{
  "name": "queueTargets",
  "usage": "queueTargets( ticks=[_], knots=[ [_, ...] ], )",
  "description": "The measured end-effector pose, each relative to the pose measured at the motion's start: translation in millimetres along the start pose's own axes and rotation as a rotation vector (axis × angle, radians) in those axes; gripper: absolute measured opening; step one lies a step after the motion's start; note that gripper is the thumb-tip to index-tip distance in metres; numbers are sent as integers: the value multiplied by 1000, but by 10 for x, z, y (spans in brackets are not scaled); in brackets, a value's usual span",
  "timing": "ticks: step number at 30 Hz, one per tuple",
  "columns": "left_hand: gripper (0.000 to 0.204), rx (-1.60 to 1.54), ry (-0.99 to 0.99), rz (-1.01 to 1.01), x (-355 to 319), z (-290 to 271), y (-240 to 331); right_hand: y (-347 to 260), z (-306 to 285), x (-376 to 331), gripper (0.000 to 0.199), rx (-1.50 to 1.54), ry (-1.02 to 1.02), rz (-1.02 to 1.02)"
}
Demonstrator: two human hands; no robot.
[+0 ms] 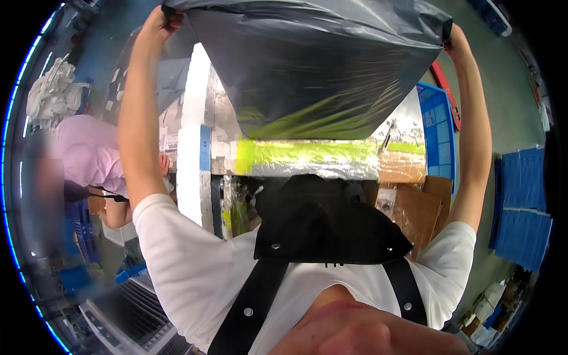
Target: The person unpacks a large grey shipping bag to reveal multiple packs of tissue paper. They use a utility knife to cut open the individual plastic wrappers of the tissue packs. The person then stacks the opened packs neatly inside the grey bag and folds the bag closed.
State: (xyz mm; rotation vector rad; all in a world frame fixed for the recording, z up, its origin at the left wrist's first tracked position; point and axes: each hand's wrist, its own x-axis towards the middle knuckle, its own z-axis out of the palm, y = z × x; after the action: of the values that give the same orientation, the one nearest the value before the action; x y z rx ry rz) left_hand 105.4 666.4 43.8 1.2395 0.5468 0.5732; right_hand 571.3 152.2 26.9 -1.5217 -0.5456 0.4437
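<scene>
Both my arms stretch far forward, holding up a large dark grey plastic bag (307,77) by its two upper corners. My left hand (165,23) is closed round the left corner. At the opposite corner my right hand (454,42) grips the film, its fingers partly hidden behind the plastic. The bag hangs spread wide and narrows toward its lower edge. That edge comes down close to a workbench (222,151) whose front is covered with yellow-green and clear tape (313,155). A pen-like thing (388,136) lies on the bench to the right of the bag.
A white foam-like panel (192,154) stands along the bench's left side. Another person (89,151) in a pink top works left of it. A blue crate (436,127) and brown cardboard (417,213) are at the right. Blue stacked bins (523,204) stand farther right.
</scene>
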Motion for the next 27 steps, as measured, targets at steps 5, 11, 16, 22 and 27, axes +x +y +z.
queueTargets(
  ticks=[5,11,16,22,27],
  knots=[
    [9,-87,221,267,546,315,472,-662,407,691,12,137,315,-50],
    [15,-158,220,643,293,893,1000,-1406,466,621,22,190,481,-409],
    [16,21,316,526,-482,1197,25,-595,-63,254,30,-40,322,-357],
    [23,288,429,206,-987,681,-2055,1658,58,-307,41,-390,279,-224],
    [20,290,455,-148,-1858,380,-3412,2849,-264,-1362,42,-587,206,97]
  ],
)
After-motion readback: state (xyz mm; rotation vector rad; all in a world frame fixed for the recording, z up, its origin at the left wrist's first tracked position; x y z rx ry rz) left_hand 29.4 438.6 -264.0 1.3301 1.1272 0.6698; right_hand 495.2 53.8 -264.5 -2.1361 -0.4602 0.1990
